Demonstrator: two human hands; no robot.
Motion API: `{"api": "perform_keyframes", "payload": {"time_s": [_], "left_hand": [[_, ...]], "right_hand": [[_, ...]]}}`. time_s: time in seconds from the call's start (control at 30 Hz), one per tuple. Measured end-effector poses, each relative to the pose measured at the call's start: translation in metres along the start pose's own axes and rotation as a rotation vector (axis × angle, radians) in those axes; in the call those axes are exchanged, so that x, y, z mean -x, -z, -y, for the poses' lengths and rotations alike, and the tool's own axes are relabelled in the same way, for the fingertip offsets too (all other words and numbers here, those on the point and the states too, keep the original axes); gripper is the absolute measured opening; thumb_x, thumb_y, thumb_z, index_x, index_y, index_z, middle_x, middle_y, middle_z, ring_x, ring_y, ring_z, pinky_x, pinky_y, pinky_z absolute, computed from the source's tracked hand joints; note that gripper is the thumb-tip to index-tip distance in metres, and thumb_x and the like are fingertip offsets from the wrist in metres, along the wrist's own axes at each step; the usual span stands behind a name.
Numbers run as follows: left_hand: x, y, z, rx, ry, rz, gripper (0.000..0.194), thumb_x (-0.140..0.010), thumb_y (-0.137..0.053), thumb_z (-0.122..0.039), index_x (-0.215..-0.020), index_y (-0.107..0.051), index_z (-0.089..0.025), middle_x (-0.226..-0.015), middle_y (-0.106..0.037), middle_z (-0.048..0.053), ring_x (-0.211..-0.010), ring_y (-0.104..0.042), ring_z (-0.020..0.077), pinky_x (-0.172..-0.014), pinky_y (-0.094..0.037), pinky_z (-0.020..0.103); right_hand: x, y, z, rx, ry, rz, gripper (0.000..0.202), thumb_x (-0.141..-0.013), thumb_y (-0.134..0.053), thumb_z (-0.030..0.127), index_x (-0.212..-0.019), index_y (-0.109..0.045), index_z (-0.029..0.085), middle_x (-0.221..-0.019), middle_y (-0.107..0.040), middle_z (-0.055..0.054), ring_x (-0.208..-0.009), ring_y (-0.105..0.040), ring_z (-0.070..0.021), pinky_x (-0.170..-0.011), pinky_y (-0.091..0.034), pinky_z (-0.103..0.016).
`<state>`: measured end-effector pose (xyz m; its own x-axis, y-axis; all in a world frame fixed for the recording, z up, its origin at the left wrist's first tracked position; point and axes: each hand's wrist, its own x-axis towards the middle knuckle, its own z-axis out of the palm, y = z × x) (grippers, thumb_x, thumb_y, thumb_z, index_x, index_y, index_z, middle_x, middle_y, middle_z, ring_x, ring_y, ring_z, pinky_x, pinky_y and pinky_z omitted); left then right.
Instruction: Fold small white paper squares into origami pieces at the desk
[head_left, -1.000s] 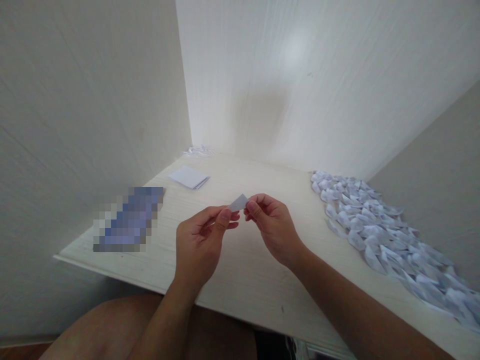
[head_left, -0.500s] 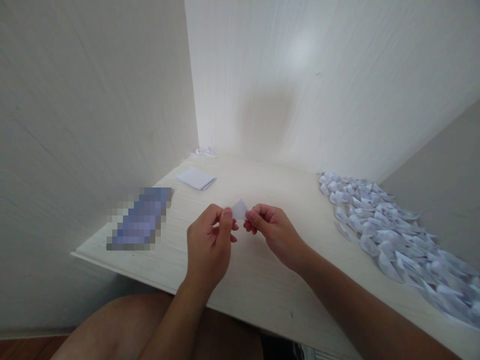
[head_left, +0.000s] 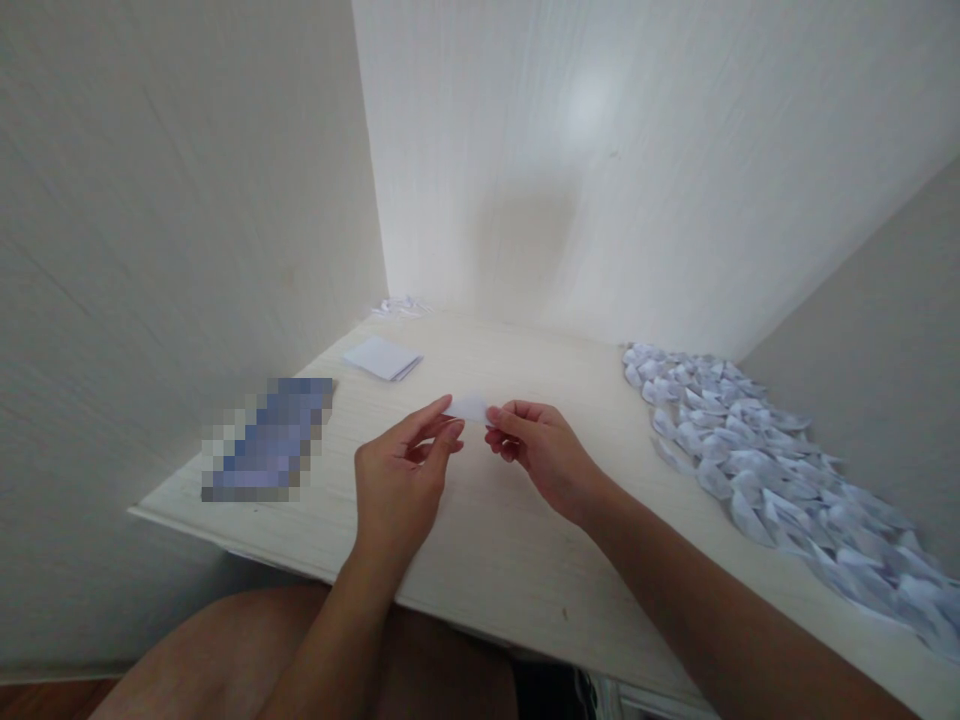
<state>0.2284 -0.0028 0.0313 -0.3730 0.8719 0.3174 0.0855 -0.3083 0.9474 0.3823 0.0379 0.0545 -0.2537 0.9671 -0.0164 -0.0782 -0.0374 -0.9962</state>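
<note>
A small folded piece of white paper is held over the table. My right hand pinches its right end between thumb and fingers. At the paper's left end, my left hand has its index finger along the edge, with the thumb lowered and apart from that finger. The paper's underside and some of the fingers behind it are hidden. A stack of white paper pieces lies on the table beyond my left hand.
Many folded white paper pieces cover the right side of the white table. A small heap of white paper bits sits in the back corner. A blurred-out bluish rectangle lies at the left. Walls enclose the table.
My left thumb has come off the paper and dropped away from the index finger. The paper now looks flatter and tilted. The whole view has shifted slightly.
</note>
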Motion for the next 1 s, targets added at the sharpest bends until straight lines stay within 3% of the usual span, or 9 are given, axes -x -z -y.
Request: {"api": "perform_keyframes", "payload": {"time_s": [0.1,0.23,0.37,0.5,0.67,1.0], "left_hand": [[-0.001,-0.001,0.0,0.006,0.038,-0.031,0.032,-0.079,-0.08,-0.033,-0.107,-0.079,-0.017,-0.089,-0.08,0.009,-0.074,-0.078,0.0239,-0.068,-0.067,0.033],[-0.002,-0.001,-0.001,0.003,0.06,-0.039,0.031,-0.078,-0.08,-0.033,-0.105,-0.079,-0.016,-0.087,-0.081,0.009,-0.076,-0.078,0.025,-0.07,-0.066,0.035],[-0.001,-0.001,-0.001,-0.056,0.028,-0.059,0.028,-0.077,-0.08,-0.033,-0.101,-0.08,-0.018,-0.085,-0.081,0.008,-0.08,-0.078,0.0268,-0.071,-0.065,0.036],[0.001,-0.002,0.001,-0.125,-0.035,-0.033,0.024,-0.078,-0.08,-0.035,-0.097,-0.081,-0.022,-0.085,-0.081,0.007,-0.079,-0.078,0.0261,-0.073,-0.065,0.036],[0.003,-0.003,0.003,-0.146,-0.082,-0.038,0.021,-0.079,-0.079,-0.037,-0.096,-0.082,-0.024,-0.089,-0.081,0.005,-0.079,-0.078,0.0238,-0.076,-0.064,0.035],[0.003,-0.004,-0.004,-0.054,-0.009,-0.043,0.023,-0.075,-0.082,-0.035,-0.092,-0.082,-0.02,-0.083,-0.081,0.007,-0.076,-0.078,0.0253,-0.071,-0.065,0.035]], "right_hand": [[-0.001,-0.001,-0.002,0.06,0.04,-0.03,0.031,-0.081,-0.073,0.044,-0.067,-0.069,0.017,-0.066,-0.068,-0.003,-0.061,-0.056,-0.0116,-0.056,-0.04,-0.025],[-0.002,-0.003,-0.008,0.159,0.205,-0.105,0.024,-0.081,-0.075,0.041,-0.09,-0.079,0.019,-0.075,-0.075,-0.003,-0.067,-0.064,-0.0151,-0.065,-0.049,-0.03],[-0.002,-0.005,-0.013,0.235,0.291,-0.139,0.035,-0.073,-0.083,0.036,-0.105,-0.079,0.022,-0.095,-0.08,-0.007,-0.077,-0.071,-0.0196,-0.074,-0.056,-0.036],[-0.002,-0.005,-0.016,0.129,0.275,-0.16,0.034,-0.071,-0.084,0.032,-0.103,-0.079,0.021,-0.09,-0.08,-0.006,-0.079,-0.073,-0.0212,-0.077,-0.058,-0.038],[0.0,-0.005,-0.013,-0.026,0.208,-0.096,0.038,-0.069,-0.086,0.032,-0.105,-0.077,0.022,-0.085,-0.08,-0.003,-0.079,-0.074,-0.02,-0.078,-0.059,-0.036],[0.001,-0.007,-0.011,0.034,0.235,-0.116,0.038,-0.07,-0.085,0.032,-0.106,-0.077,0.022,-0.083,-0.079,-0.004,-0.078,-0.074,-0.0207,-0.077,-0.058,-0.037]]}}
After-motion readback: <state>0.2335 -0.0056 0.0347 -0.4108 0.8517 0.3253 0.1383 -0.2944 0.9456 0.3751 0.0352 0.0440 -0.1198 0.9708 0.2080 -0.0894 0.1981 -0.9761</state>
